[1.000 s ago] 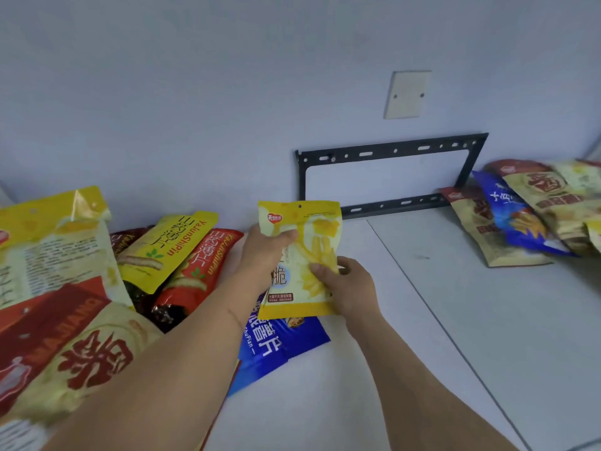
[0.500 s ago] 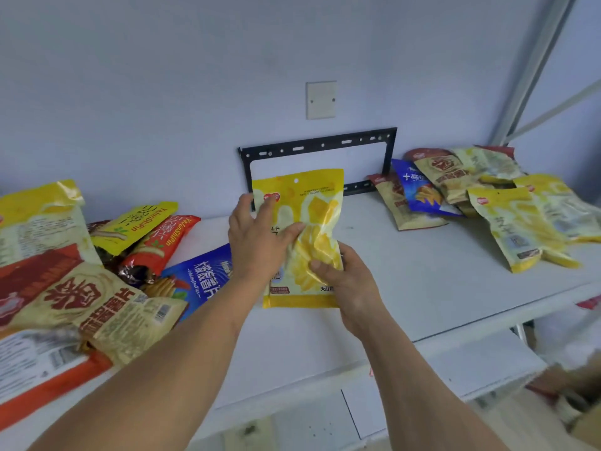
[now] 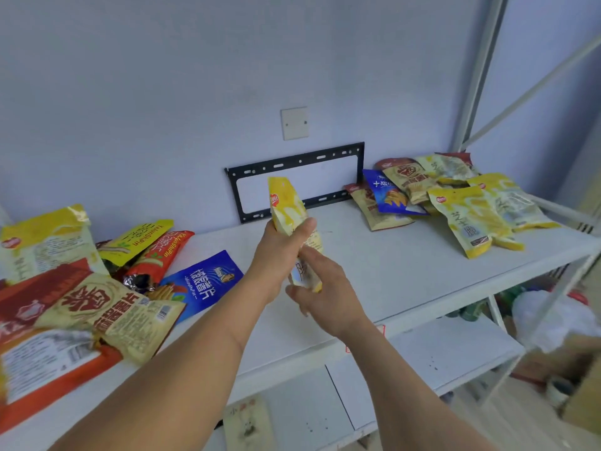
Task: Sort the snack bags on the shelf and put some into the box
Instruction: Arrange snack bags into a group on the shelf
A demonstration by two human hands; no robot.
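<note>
1. Yellow snack bag stands nearly edge-on and upright above the white shelf, held in mid-air between both hands.
2. Left hand grips the bag's middle, its fingers and thumb curled round the pack.
3. Right hand sits just below, at the bag's lower end; its fingers look loosely extended, and I cannot tell whether they pinch the bag or only touch it.
4. On the shelf's left lies a heap of bags: a blue chip bag, a red stick bag, a yellow stick bag and a tan bag with red print.
5. At the far right lies another pile, mostly yellow and tan packs with one blue.
6. A black metal bracket leans against the wall behind.
7. At lower right a cardboard box shows, blurred.
</note>
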